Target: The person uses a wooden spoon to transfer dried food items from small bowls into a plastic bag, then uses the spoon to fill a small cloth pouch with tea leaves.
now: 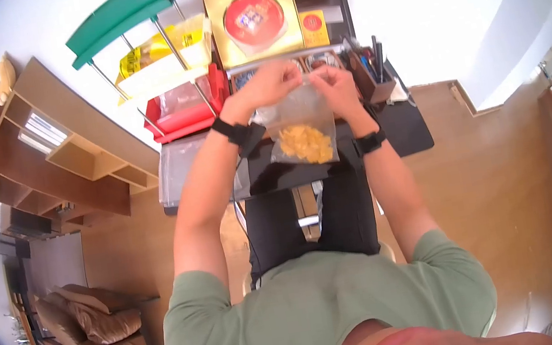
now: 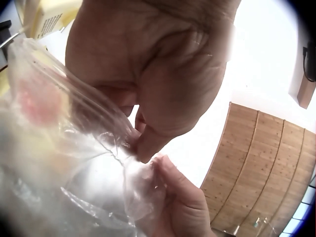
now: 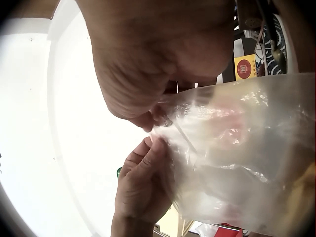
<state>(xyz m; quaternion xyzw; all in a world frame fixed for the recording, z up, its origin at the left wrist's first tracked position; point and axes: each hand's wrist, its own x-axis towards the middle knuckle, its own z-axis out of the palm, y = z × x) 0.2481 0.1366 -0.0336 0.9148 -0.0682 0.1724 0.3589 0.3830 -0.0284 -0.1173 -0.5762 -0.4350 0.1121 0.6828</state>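
Gold box with a round red lid (image 1: 253, 19) at the table's far edge, small yellow packet (image 1: 314, 27) beside it, red tray (image 1: 185, 111) under a green-topped wire rack (image 1: 124, 13), clear bin (image 1: 179, 165), wooden shelving (image 1: 64, 140), brown sofa (image 1: 98, 342).

Looks like a home living room with a small desk set up as a work spot. Cues: brown leather sofa (image 1: 92, 328), wood floor (image 1: 502, 160), white walls, open wooden shelves (image 1: 64, 140) on the wall. Desk (image 1: 405, 128) is crowded with household stuff: red bin (image 1: 185, 111) on a wire rack with a green top (image 1: 124, 13), gold gift box (image 1: 253, 19), holder with pens (image 1: 372, 76).
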